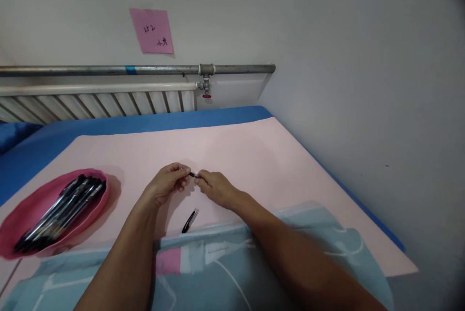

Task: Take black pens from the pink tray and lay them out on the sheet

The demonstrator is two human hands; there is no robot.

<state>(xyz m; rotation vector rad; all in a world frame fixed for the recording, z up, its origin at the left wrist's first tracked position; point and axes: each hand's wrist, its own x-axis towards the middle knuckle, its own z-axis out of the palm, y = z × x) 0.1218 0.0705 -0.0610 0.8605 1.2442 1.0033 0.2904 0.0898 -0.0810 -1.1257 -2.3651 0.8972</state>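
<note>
Both hands meet over the pink mat, fingers pinched at either end of a thin black pen (193, 175). My left hand (170, 181) is closed on its left end, thumb against fingers. From the other side my right hand (217, 187) grips the right end. Only a short dark stretch with a lighter bit shows between the fingertips; the rest is hidden. Nearer to me, below the hands, a short black-and-clear pen piece (190, 221), which looks like a cap, lies on the mat. Several black and clear pens (63, 211) lie bundled in a pink basket (100, 198) at the left.
The pink mat (232, 148) covers a blue surface (156, 121). A light-blue patterned cloth (203, 287) overlaps its near edge. Behind are a white radiator (105, 103), a metal pipe (240, 69) with a red-handled valve (207, 96), and a pink note (152, 31) on the wall.
</note>
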